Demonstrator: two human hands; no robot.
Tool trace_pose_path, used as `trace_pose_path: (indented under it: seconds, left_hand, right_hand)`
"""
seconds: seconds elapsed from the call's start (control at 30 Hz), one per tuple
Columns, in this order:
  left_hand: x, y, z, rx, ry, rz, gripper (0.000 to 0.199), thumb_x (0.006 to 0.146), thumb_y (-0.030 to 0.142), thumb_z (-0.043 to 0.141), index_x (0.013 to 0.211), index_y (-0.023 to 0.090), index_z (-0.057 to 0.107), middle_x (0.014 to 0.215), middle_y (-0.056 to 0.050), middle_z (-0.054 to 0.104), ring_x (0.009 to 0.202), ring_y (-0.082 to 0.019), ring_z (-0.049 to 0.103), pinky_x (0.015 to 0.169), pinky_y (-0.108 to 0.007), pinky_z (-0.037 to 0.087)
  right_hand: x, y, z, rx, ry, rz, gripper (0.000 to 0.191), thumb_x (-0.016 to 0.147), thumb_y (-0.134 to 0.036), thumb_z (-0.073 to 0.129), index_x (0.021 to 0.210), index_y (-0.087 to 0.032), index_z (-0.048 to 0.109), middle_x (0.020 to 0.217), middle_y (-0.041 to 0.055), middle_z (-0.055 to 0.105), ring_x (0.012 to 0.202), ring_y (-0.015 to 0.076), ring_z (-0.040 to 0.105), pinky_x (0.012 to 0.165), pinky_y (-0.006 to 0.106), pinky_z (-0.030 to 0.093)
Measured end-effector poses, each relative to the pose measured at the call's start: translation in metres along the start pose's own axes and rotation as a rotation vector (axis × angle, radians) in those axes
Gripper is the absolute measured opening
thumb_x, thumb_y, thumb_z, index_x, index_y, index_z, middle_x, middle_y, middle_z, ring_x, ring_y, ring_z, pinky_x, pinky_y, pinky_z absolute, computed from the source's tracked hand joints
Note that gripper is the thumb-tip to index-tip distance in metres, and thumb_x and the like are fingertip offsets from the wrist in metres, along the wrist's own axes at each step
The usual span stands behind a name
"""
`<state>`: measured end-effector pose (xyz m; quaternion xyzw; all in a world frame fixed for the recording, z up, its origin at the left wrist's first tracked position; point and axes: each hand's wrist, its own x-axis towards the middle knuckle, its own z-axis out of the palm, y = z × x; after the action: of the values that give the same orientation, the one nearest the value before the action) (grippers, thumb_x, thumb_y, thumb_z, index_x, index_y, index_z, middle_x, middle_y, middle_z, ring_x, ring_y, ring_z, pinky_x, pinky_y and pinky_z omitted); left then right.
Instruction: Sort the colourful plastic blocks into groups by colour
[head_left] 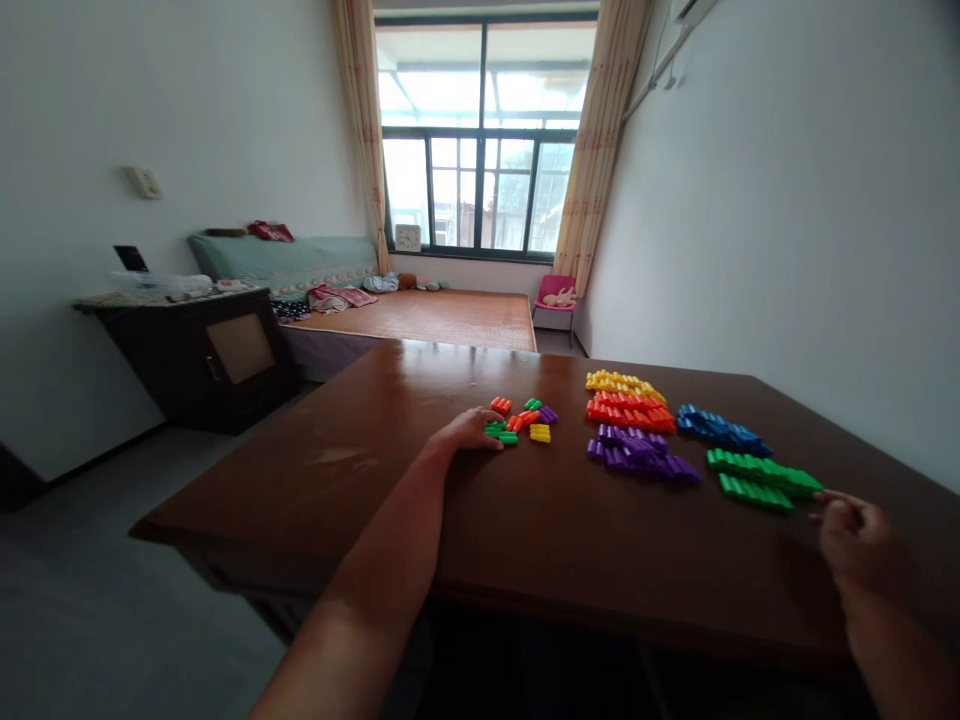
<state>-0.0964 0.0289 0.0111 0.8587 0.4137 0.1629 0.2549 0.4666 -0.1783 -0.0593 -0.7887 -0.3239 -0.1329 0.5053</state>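
Observation:
At the left of a small loose group, my left hand (472, 430) reaches over the table with its fingers apart, touching or almost touching small green ridged plastic pieces (504, 433). Around them lie an orange piece (501, 405), a yellow piece (540, 433) and a purple piece (549, 414). My right hand (855, 530) is at the right end of a green row of pieces (761, 477). Its index fingertip meets the last green piece, the thumb is a little apart, and the other fingers are curled. Nothing shows between finger and thumb.
Sorted piles of yellow (619, 383), orange (630, 411), purple (641, 455) and blue pieces (721, 429) lie on the right half of the brown table (360, 450). Beyond stand a bed (450, 315), a dark cabinet (202, 350) and a pink chair (555, 292).

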Motion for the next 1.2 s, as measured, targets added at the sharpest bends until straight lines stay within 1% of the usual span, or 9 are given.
trace_pose_path:
  seconds: [0.13,0.23,0.33,0.4,0.47,0.57,0.7,0.97,1.2]
  left_hand:
    - [0.004,0.012,0.009,0.035,0.004,0.041,0.078,0.058,0.053,0.081,0.125,0.018,0.062,0.121,-0.011,0.060,0.105,-0.029,0.057,0.090,-0.034,0.045]
    - [0.005,0.009,0.005,-0.050,-0.140,0.094,0.084,0.056,0.046,0.083,0.131,0.016,0.057,0.105,-0.008,0.064,0.090,-0.024,0.060,0.077,-0.031,0.047]
    - [0.004,0.003,0.002,-0.097,-0.181,0.112,0.081,0.055,0.039,0.084,0.130,0.017,0.058,0.094,-0.004,0.063,0.083,-0.020,0.058,0.072,-0.028,0.046]
    - [0.004,0.001,0.003,-0.128,-0.172,0.134,0.079,0.056,0.036,0.084,0.129,0.018,0.058,0.094,-0.003,0.063,0.082,-0.019,0.057,0.071,-0.028,0.046]
    - [0.005,-0.001,0.005,-0.167,-0.171,0.168,0.078,0.055,0.032,0.084,0.128,0.020,0.059,0.099,-0.004,0.062,0.081,-0.017,0.057,0.070,-0.027,0.047]
    - [0.006,-0.002,0.005,-0.203,-0.165,0.207,0.078,0.054,0.028,0.085,0.128,0.021,0.059,0.105,-0.005,0.062,0.080,-0.016,0.057,0.070,-0.027,0.048]
    - [0.005,0.001,0.005,-0.188,-0.195,0.201,0.076,0.059,0.028,0.083,0.130,0.020,0.056,0.098,-0.004,0.063,0.080,-0.016,0.057,0.072,-0.027,0.048]
    - [0.002,0.007,0.008,-0.159,-0.173,0.257,0.066,0.062,0.027,0.080,0.124,0.018,0.061,0.096,-0.005,0.062,0.079,-0.015,0.056,0.069,-0.025,0.047]
    - [0.008,-0.003,0.009,-0.185,-0.081,0.156,0.067,0.055,0.037,0.084,0.117,0.019,0.067,0.101,-0.005,0.060,0.081,-0.017,0.055,0.071,-0.029,0.047]
  right_hand:
    - [-0.029,-0.071,0.007,0.042,-0.074,-0.164,0.034,0.080,-0.041,0.044,0.106,-0.027,0.063,0.091,0.0192,0.070,0.073,0.0286,0.063,0.072,0.046,0.044]
    - [-0.078,-0.150,0.026,0.154,-0.434,-0.364,0.035,0.082,-0.048,0.048,0.105,-0.026,0.062,0.106,0.0131,0.068,0.078,0.0251,0.065,0.075,0.041,0.048]
    - [-0.136,-0.224,0.054,0.284,-0.837,-0.568,0.035,0.085,-0.046,0.050,0.109,-0.023,0.061,0.110,0.0096,0.066,0.072,0.0189,0.063,0.074,0.035,0.050]
    - [-0.168,-0.261,0.074,0.298,-0.985,-0.706,0.036,0.086,-0.042,0.053,0.116,-0.023,0.059,0.119,0.0089,0.062,0.073,0.0168,0.063,0.076,0.034,0.050]
    - [-0.188,-0.286,0.093,0.258,-1.019,-0.780,0.037,0.085,-0.039,0.057,0.119,-0.024,0.058,0.123,0.0095,0.060,0.086,0.0189,0.064,0.082,0.034,0.050]
    - [-0.201,-0.300,0.117,0.150,-0.975,-0.821,0.038,0.082,-0.040,0.063,0.115,-0.023,0.060,0.118,0.0111,0.061,0.104,0.0249,0.060,0.086,0.036,0.048]
    - [-0.201,-0.294,0.129,0.120,-0.893,-0.838,0.027,0.083,-0.036,0.062,0.105,-0.022,0.063,0.107,0.0105,0.062,0.102,0.0239,0.058,0.087,0.035,0.046]
    - [-0.192,-0.280,0.119,0.006,-0.845,-0.775,0.024,0.083,-0.041,0.061,0.091,-0.019,0.061,0.088,0.0086,0.062,0.082,0.0221,0.059,0.075,0.033,0.046]
    - [-0.185,-0.272,0.103,0.079,-0.872,-0.797,0.022,0.079,-0.027,0.064,0.100,-0.021,0.068,0.102,0.0086,0.061,0.095,0.0219,0.057,0.086,0.034,0.044]
